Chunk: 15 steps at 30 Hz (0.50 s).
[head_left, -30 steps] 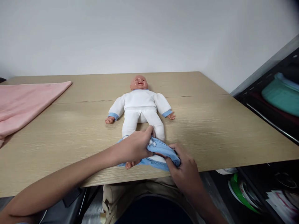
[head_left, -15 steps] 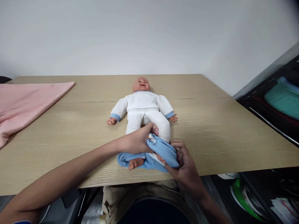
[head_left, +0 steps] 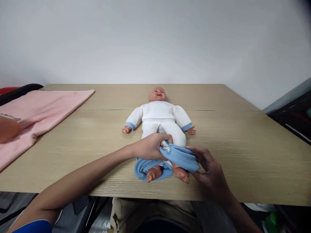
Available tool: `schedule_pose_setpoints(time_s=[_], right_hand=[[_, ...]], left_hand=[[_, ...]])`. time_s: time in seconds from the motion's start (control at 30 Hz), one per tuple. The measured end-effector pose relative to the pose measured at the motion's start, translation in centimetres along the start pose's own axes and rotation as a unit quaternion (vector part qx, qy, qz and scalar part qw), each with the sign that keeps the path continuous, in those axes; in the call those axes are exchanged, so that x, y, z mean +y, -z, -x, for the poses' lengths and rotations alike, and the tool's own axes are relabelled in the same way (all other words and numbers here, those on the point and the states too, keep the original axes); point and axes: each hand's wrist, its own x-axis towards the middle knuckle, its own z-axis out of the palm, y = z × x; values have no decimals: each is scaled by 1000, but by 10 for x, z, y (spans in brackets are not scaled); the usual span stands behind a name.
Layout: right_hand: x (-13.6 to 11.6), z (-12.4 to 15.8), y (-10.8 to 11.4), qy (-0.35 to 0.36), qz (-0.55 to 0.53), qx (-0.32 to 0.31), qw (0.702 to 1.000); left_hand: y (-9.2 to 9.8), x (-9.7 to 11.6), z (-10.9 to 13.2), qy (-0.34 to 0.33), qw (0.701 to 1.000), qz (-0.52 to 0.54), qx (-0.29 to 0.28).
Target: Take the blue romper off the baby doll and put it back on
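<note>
Both hands (head_left: 150, 149) (head_left: 209, 168) gripping blue garment (head_left: 179, 157), doll's (head_left: 161, 118) shins

Doll (head_left: 160, 118): white suit, light-blue cuffs and collar edge; peach-pink skin. Cloth (head_left: 181, 157) over the doll's legs: plain light blue, one small white patch. Tabletop (head_left: 243, 142): pale beige wood grain. Fabric (head_left: 51, 103) left of the doll: plain salmon pink.

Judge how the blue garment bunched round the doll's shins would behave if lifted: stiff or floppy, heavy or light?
Probably floppy: the blue garment folds and bunches between the left hand and right hand. Likely light, since it looks a thin, fuzzy knit. Hardly slippery: that nap should cling to fingers and the doll.
</note>
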Motion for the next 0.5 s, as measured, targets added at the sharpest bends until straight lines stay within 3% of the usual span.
schedule_pose_setpoints(time_s=[0.13,0.33,0.5], right_hand=[[-2,-17,17,12,47,-45,998],[5,-53,37,-62,-17,-209,976],[-3,-70,40,-68,-40,-299,951]], left_hand=[[7,0,0,2,999,31,-22],[17,2,-2,1,997,28,-76],[15,1,-4,9,998,-2,-54]])
